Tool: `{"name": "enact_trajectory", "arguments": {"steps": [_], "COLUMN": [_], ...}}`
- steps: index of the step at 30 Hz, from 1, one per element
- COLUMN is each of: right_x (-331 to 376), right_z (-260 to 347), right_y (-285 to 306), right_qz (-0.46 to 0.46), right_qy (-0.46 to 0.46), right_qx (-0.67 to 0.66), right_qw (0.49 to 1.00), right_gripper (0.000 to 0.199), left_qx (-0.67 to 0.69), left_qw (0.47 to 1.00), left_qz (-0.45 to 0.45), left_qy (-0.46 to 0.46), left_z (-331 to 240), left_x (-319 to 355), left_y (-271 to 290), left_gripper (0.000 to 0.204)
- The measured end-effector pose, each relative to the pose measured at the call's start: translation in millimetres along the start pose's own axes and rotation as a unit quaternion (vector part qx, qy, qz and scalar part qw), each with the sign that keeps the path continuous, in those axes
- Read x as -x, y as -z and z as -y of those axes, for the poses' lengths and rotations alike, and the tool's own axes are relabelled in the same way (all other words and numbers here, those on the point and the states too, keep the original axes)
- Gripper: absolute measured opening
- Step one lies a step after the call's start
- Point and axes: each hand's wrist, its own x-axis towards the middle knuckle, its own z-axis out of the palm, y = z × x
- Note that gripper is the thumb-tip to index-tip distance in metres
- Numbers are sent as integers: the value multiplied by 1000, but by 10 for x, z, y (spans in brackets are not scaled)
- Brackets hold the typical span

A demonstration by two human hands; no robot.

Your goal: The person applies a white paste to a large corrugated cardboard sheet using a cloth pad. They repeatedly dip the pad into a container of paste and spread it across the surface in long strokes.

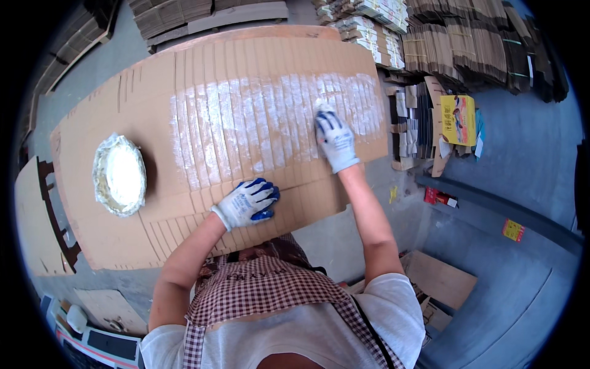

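1. The right hand (335, 140), in a white glove with blue fingers, reaches far forward over the fanned cardboard sheets (246, 86). Its fingers are curled closed around a small white thing at the fingertips, maybe a brush or a sponge (324, 109); I cannot tell which, because the glove hides most of it.
2. This white thing touches the cardboard at the right end of the white glue band (270, 120).
3. The left hand (247, 203), in the same kind of glove, lies flat with the fingers spread open. It presses on the near edge of the sheets and holds nothing.
4. The sheets lie overlapped like steps, so that only a narrow strip of each one shows. The white band runs across these strips from left to right.
5. A round bowl (119, 175) with white paste stands on the cardboard at the left, well apart from both hands. Its rim looks wrapped in crumpled plastic.
6. The person wears a checked apron (264, 289) over a light shirt.
7. Behind the work surface, stacks of flat brown cardboard (467, 43) stand in rows. To the right, a yellow box (460, 120) lies near them on the grey floor (522, 154).
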Motion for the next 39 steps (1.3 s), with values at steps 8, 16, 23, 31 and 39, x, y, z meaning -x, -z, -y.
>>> {"name": "enact_trajectory", "arguments": {"steps": [8,16,23,31,39], "right_x": [-304,-453,-503,-216,767], "right_z": [-114,-581,-41,-790,132], "right_y": [46,72,13,338,369], "right_qz": [-30,1,-15,-65,-177], "right_qy": [-62,-184,-17,-318,-418], "right_qx": [-31,2,-65,-30,-275], "right_qw": [997,983,998,945,848], "right_gripper": [35,27,36,37,35], "left_qx": [8,9,19,21,5], "left_qw": [1000,1000,1000,999,1000], "left_qz": [9,23,10,34,27], "left_qy": [11,12,17,15,8], "left_z": [-6,1,0,-1,-10], "left_x": [14,-17,13,-39,-31], "left_y": [20,31,34,26,24], "left_gripper": [42,42,42,43,46]}}
